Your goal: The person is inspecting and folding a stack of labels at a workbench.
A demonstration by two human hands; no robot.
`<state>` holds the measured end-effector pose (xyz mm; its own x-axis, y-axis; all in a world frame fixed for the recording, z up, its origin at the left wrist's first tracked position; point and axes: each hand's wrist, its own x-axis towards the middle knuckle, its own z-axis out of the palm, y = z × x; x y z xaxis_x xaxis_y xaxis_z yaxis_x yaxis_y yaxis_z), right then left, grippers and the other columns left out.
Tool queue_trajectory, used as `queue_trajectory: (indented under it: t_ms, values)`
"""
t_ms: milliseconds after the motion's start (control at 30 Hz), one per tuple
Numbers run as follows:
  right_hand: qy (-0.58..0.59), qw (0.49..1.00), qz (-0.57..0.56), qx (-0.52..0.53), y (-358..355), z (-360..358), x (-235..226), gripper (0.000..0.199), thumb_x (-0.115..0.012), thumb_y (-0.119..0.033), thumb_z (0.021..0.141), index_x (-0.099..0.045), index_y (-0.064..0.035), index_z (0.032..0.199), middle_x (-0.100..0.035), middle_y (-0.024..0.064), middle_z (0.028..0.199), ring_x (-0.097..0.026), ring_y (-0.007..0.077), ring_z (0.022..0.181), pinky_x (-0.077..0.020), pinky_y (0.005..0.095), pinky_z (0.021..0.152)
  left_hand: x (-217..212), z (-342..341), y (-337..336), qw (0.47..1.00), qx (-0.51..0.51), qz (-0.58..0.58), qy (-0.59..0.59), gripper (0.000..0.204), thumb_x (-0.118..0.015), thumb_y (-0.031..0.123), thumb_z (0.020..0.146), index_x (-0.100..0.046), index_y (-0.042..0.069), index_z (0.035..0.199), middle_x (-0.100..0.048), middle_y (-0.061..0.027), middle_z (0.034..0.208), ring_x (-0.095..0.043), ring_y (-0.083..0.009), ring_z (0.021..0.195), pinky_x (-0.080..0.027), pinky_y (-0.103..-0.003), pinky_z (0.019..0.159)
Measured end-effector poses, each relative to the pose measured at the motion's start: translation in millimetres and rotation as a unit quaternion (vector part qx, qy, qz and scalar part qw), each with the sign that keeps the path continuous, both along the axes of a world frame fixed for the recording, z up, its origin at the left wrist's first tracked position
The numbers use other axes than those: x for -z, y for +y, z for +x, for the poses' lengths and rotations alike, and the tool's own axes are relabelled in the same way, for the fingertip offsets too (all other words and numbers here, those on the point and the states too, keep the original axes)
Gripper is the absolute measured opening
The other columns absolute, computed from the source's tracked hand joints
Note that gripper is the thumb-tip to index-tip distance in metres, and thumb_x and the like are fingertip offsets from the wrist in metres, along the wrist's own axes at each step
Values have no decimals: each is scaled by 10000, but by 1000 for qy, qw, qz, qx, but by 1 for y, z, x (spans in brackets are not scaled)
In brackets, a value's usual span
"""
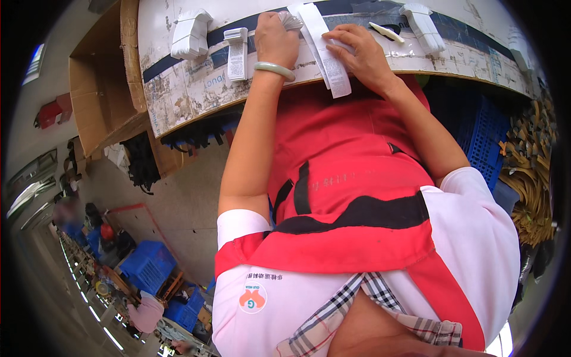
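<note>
Worktable (pixel 178 108): scuffed, rough-worn top, tape band (pixel 336 7) slightly glossy. On worktable: label strips (pixel 317 34) smooth matt paper, white tool (pixel 388 33) smooth, plastic-looking. Above worktable's near edge: bangle (pixel 276 69) polished, stone-like. Left of worktable: box (pixel 98 89) matt cardboard. Worktable's near side: apron (pixel 357 157) matt cloth. Under worktable's right end: crate (pixel 485 143) plastic.

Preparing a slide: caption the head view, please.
Left hand grips white slips; right hand touches white strips at a worn table.
</note>
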<state>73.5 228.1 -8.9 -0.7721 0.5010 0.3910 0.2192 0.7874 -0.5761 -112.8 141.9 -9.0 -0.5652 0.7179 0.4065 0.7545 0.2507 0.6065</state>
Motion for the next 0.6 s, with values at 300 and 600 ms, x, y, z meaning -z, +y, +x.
queue_trajectory:
  t_ms: [300, 600]
  values:
    - [24, 999, 24, 3, -1, 2, 2, 230, -665, -188, 879, -683, -116, 1097, -616, 95, 1095, -566, 282, 1014, -449, 357, 901, -13, -15, 40, 990, 10, -143, -4, 248, -510, -6, 779, -636, -42, 990, -579, -256, 1104, -589, -424, 1004, -483, -448, 910]
    - [46, 998, 44, 8, 0, 1, 5, 198, -659, -191, 868, -687, -115, 1049, -632, 92, 1039, -575, 285, 973, -456, 382, 875, -6, -16, 43, 996, 1, -85, 4, 211, -507, 64, 833, -647, -25, 963, -614, -263, 1000, -591, -443, 948, -484, -469, 869]
